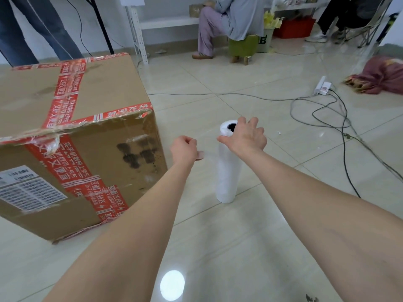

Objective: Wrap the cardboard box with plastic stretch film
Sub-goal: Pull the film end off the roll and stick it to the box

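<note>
The right hand (246, 138) gripped the upright stretch film roll (226, 173); the left hand (184, 149) fingers pinched its loose end, near the cardboard box (76, 136).

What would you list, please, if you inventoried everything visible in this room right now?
cardboard box: one, brown with red tape, on floor, left.
stretch film roll: one, white, upright, right of box.
loose film end: one, clear, drawn leftward off the roll.
power strip: one, white, far right.
cables: several, grey and black, across floor.
stool: one, green, under a seated person.
crate: one, red, at back.
cloth bundle: one, maroon, right.
left hand: one, bare, pinches loose film end.
right hand: one, bare, grips roll's top.
</note>
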{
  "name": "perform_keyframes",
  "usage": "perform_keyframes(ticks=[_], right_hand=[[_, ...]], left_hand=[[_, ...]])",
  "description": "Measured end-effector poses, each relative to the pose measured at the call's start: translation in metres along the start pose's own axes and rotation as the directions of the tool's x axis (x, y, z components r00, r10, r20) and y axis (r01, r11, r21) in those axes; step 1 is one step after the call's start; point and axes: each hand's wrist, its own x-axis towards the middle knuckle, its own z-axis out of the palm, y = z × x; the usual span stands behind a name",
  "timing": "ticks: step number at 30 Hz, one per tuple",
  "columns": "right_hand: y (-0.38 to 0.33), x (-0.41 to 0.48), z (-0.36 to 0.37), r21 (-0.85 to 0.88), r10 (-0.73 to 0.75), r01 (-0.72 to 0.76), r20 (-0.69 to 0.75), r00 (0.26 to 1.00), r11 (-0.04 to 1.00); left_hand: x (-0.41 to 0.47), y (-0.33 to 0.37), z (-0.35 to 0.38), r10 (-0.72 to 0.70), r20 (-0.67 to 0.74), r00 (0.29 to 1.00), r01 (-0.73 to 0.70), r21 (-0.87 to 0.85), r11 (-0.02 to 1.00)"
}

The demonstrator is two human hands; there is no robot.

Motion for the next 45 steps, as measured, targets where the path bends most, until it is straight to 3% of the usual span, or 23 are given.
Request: perform_keyframes(ticks=[6, 10, 15, 23, 27, 31, 37, 39, 42, 45], right_hand=[[0.009, 0.010, -0.006, 0.109, -0.111, 0.102, 0.087, 0.990, 0.989], [0.004, 0.011, -0.008, 0.038, -0.155, 0.151, 0.121, 0.980, 0.988], [-0.003, 0.008, -0.010, -0.082, -0.066, 0.070, 0.055, 0.996, 0.994], [-0.008, 0.008, -0.010, -0.030, -0.195, 0.200, 0.116, 0.974, 0.979], [-0.010, 0.004, -0.009, -0.090, -0.234, 0.248, 0.147, 0.961, 0.964], [-0.005, 0.001, -0.010, -0.099, -0.152, 0.161, 0.091, 0.984, 0.982], [-0.011, -0.004, -0.009, -0.197, -0.169, 0.183, 0.086, 0.982, 0.963], [-0.018, -0.007, -0.005, -0.265, -0.262, 0.272, 0.072, 0.962, 0.925], [-0.036, -0.017, 0.006, -0.278, -0.505, 0.508, 0.088, 0.859, 0.815], [-0.049, -0.024, 0.018, -0.327, -0.565, 0.583, 0.157, 0.810, 0.744]], left_hand=[[0.010, 0.003, 0.000, -0.004, -0.133, 0.991, 0.001, -0.024, 1.000], [0.017, 0.007, -0.008, 0.003, -0.180, 0.984, -0.007, -0.025, 1.000], [0.021, 0.003, -0.018, 0.022, -0.178, 0.984, -0.020, 0.015, 1.000], [0.023, -0.004, -0.032, -0.016, -0.222, 0.975, 0.026, 0.042, 0.999], [0.024, -0.003, -0.045, 0.034, -0.198, 0.980, -0.012, 0.109, 0.994], [0.023, -0.005, -0.056, 0.058, -0.175, 0.983, -0.030, 0.155, 0.987], [0.016, -0.009, -0.075, 0.207, -0.100, 0.973, -0.161, 0.343, 0.925], [0.014, -0.010, -0.086, 0.252, -0.046, 0.967, -0.211, 0.412, 0.886], [0.009, -0.013, -0.101, 0.333, 0.063, 0.941, -0.313, 0.533, 0.786], [0.007, -0.017, -0.107, 0.390, 0.139, 0.910, -0.392, 0.596, 0.701]])
